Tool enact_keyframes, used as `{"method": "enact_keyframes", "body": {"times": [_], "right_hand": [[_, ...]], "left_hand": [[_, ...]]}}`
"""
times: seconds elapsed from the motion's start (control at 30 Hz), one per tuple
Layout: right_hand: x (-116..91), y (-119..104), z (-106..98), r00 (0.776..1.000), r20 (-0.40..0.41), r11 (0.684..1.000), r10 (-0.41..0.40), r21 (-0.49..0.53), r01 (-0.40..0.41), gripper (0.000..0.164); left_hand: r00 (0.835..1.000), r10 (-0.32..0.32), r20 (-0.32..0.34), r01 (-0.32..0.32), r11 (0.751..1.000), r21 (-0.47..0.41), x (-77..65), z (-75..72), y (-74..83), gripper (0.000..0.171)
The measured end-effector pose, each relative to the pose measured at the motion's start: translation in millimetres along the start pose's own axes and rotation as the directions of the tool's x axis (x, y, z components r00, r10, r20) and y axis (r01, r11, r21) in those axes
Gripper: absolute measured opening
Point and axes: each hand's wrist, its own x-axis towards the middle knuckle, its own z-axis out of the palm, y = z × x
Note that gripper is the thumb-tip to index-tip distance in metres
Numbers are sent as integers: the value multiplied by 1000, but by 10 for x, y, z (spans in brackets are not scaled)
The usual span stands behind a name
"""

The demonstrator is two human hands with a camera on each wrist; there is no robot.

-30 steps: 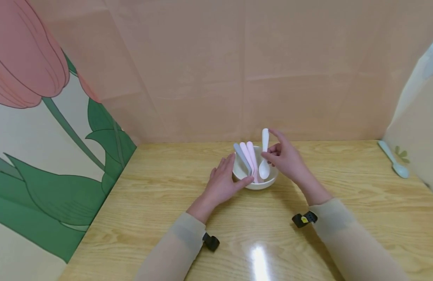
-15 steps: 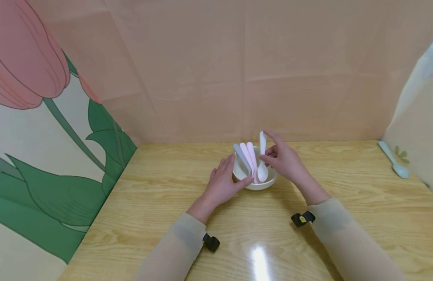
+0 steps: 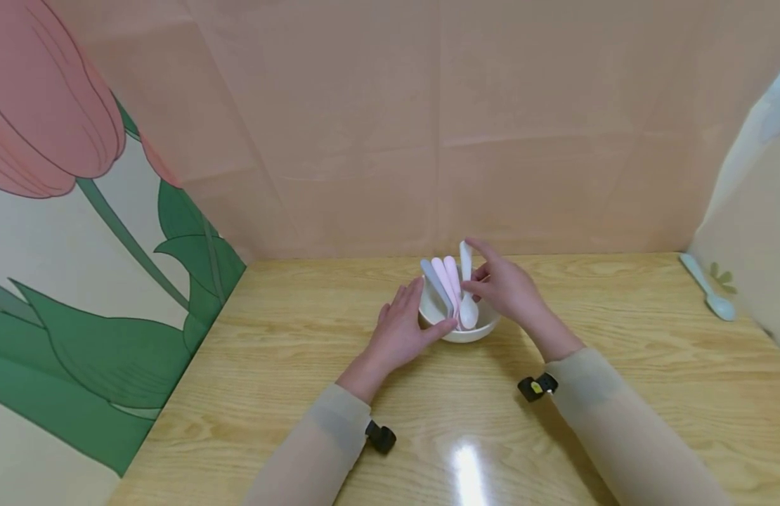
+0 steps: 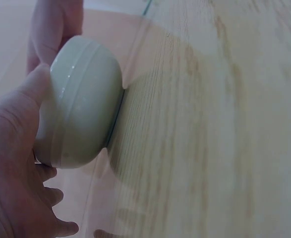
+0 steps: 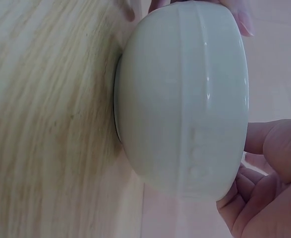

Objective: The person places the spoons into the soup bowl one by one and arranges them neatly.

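A cream bowl (image 3: pixel 469 337) stands near the table's back edge. One grey-blue spoon (image 3: pixel 433 280) and two pink spoons (image 3: pixel 452 270) lean in it, handles up and fanned to the left. My left hand (image 3: pixel 399 330) holds the bowl at its left, thumb over the front rim. With my right hand (image 3: pixel 507 284) I pinch a white spoon (image 3: pixel 469 314) by its handle, index fingertip at the handle's top. Its bowl end points down inside the bowl, right beside the pink spoons. In the right wrist view the bowl's wall (image 5: pixel 185 99) hides the spoons.
A pale blue-green spoon (image 3: pixel 719 307) lies at the table's far right, close to the side panel. A peach backdrop (image 3: pixel 339 176) rises behind the table (image 3: pixel 289 393). A tulip-printed panel (image 3: pixel 112 351) borders the left.
My right hand has moved left and slightly down with the white spoon, bringing it up against the pink ones. The left hand and bowl have stayed in place.
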Motion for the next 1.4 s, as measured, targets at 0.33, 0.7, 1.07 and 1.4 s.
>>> {"method": "enact_keyframes", "body": {"times": [0.33,0.7,1.07,1.4], "right_hand": [[76,-15,-8,997,61,997,45,-68,-41,84],[102,-36,-28,992,94,992,79,-109,-69,82],[116,-41,-35,987,118,986,105,-140,-88,80],[89,-38,-54,991,97,990,92,-114,-81,75]], "left_hand": [[1000,-1,3,1,1000,11,10,4,19,112],[1000,2,4,-2,1000,8,24,13,18,114],[1000,-2,6,2,1000,4,33,32,11,110],[1000,-5,9,5,1000,10,38,36,1,113]]}}
